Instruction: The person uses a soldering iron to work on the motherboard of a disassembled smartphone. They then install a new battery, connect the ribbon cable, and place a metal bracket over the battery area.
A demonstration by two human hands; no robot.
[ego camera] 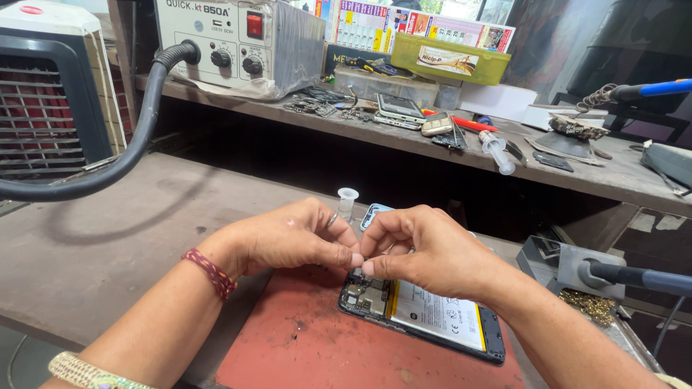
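Both hands meet fingertip to fingertip above an opened phone [422, 313] on a red mat [310, 346]. The left hand [288, 238] and right hand [425, 248] each pinch; what their grip grasps is too small to tell.

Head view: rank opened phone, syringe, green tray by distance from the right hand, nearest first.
1. Opened phone: on the red mat, directly under the right hand, fingertips at its top edge.
2. Syringe: on the raised shelf, beyond and slightly right of the hand.
3. Green tray: at the back of the shelf, farthest.
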